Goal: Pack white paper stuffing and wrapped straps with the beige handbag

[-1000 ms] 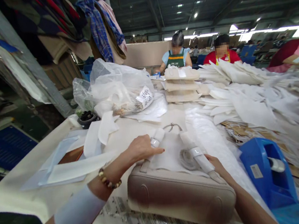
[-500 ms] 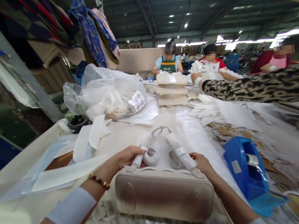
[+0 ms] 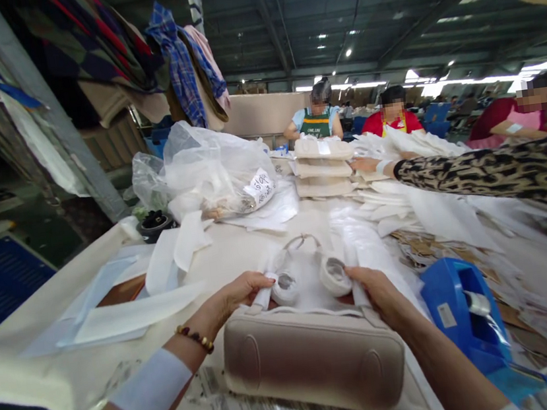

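Observation:
A beige handbag [image 3: 312,356] lies on the table in front of me, base toward me. My left hand [image 3: 237,292] pinches the left wrapped handle [image 3: 283,287], which is rolled down into a coil at the bag's top edge. My right hand [image 3: 376,285] grips the right wrapped handle [image 3: 334,274], also curled into a coil. White wrapping paper [image 3: 306,267] lies under the handles. A metal ring [image 3: 300,240] shows just beyond them.
A blue tape dispenser [image 3: 472,320] stands right of the bag. A clear plastic bag [image 3: 214,169] with a label sits far left. Stacked beige bags [image 3: 323,165] and white paper piles [image 3: 431,192] cover the far side. A co-worker's patterned sleeve [image 3: 489,172] reaches across.
Both wrapped handles, straight a second ago, have been rolled down into coils, left first, then right. A co-worker's patterned arm has come in from the right.

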`<state>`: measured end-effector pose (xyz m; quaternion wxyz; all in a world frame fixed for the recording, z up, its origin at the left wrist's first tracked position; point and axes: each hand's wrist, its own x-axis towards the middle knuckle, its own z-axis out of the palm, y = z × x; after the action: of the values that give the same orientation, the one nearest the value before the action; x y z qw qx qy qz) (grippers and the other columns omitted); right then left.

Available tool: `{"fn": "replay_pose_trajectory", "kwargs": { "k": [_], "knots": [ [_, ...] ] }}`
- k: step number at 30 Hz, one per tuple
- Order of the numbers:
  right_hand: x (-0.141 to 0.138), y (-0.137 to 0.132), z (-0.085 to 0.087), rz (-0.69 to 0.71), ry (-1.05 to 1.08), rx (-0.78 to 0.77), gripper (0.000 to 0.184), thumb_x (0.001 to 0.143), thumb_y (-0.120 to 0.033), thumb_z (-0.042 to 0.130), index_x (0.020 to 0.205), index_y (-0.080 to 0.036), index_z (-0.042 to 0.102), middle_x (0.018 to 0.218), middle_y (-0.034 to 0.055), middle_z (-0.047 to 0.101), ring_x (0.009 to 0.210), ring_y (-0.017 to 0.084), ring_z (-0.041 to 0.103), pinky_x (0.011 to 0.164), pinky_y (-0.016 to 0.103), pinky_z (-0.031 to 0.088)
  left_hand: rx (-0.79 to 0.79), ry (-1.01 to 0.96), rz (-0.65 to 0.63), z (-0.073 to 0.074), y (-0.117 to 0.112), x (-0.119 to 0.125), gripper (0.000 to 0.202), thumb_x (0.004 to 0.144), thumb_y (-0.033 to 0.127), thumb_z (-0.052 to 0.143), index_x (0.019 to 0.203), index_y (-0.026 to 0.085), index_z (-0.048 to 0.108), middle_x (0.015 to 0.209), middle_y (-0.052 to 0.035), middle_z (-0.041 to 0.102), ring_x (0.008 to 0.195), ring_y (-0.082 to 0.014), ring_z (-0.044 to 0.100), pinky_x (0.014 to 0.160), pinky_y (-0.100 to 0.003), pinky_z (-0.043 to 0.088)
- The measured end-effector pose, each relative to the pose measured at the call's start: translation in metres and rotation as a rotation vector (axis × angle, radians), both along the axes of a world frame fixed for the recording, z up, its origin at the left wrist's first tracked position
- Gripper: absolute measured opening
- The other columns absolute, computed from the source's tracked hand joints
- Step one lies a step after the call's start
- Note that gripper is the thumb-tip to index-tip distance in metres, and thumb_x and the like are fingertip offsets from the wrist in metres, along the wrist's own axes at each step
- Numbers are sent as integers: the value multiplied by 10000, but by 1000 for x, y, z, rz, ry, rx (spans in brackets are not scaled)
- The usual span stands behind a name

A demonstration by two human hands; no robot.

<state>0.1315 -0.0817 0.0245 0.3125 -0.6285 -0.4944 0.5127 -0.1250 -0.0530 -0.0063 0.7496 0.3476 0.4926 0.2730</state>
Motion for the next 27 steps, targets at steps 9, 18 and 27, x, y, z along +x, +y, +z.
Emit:
{"fn": "replay_pose_trajectory", "kwargs": {
  "k": [9, 18, 27],
  "knots": [
    [12, -27, 13, -96, 58, 31, 632, 628, -639, 588, 1050, -168, 576, 931, 67, 683, 848, 232, 610, 720, 309, 484, 283, 252, 77, 36, -34, -17, 477, 663, 545, 659, 926, 162, 553, 789, -20, 659, 759, -184, 607, 693, -271, 453],
    [48, -83, -29, 77, 242, 177, 757, 582, -712, 633, 1142, -221, 499, 1199, 104, 557, 1157, 296, 487, 959, 377, 395, 558, 608, -54, 31, -85, -40, 805, 495, 554, 709, 1199, 209, 526, 1172, -61, 608, 1143, -322, 497, 950, -329, 406],
    [40, -73, -12, 214, 50, 195, 804, 446, -701, 710, 1073, -206, 620, 1053, 44, 585, 1056, 303, 488, 860, 318, 407, 442, 588, 14, 23, -79, -36, 660, 441, 506, 726, 1027, 211, 653, 968, -23, 702, 999, -319, 587, 814, -289, 482]
  ]
}}
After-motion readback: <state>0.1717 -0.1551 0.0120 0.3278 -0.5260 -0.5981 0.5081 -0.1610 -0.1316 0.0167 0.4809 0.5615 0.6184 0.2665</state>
